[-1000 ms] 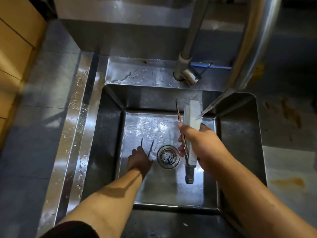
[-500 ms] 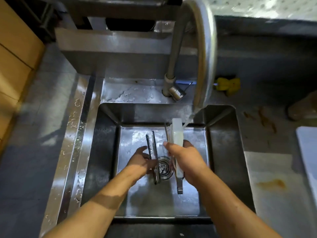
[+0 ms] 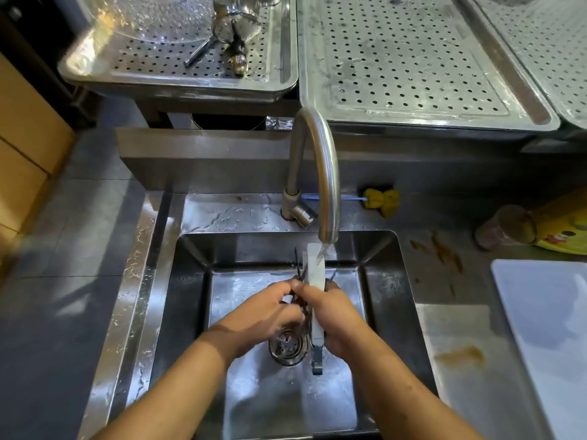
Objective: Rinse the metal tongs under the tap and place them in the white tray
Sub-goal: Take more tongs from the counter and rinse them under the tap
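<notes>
My right hand grips the metal tongs over the sink. Their wide pale blade points up under the tap spout, where water runs onto it, and the handle end hangs down beside the drain. Thin dark metal arms stick up beside the blade. My left hand is pressed against the right one, its fingers curled round the tongs' dark metal part. What exactly it pinches is hidden by the fingers. The white tray lies on the counter at the right edge.
The curved tap rises behind the sink. Perforated steel trays sit on the raised shelf at the back, one holding utensils. A yellow brush and a yellow packet lie on the stained counter to the right.
My left hand rose from the sink floor with a thin dark metal piece and joined the right hand at the tongs. The view tilted upward, revealing the shelf and the white tray.
</notes>
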`<action>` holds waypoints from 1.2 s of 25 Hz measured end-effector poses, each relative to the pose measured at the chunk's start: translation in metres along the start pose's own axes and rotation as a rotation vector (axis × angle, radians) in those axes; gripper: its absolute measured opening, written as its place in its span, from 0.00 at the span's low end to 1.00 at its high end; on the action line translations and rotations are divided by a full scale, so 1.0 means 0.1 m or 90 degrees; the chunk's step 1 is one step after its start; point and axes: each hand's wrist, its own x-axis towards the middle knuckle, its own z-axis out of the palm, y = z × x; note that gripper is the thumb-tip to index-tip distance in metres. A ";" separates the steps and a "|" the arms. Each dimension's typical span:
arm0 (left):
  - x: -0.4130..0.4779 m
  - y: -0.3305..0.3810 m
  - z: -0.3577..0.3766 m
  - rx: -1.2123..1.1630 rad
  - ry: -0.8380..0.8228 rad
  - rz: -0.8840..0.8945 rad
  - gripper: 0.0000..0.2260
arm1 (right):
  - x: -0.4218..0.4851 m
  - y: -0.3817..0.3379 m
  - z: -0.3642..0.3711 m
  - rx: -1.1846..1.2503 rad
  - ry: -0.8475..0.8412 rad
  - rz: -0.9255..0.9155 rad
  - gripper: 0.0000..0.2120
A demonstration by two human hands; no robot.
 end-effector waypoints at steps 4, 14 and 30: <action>0.20 -0.01 0.07 -0.051 0.197 -0.022 0.15 | 0.01 0.02 0.06 -0.069 0.056 -0.041 0.20; 0.62 -0.03 0.39 -0.406 0.245 -0.176 0.12 | -0.11 -0.06 -0.07 -0.438 0.030 -0.181 0.26; 0.70 -0.02 0.32 -0.487 0.211 -0.148 0.12 | -0.24 0.01 -0.05 -0.244 -0.017 -0.120 0.28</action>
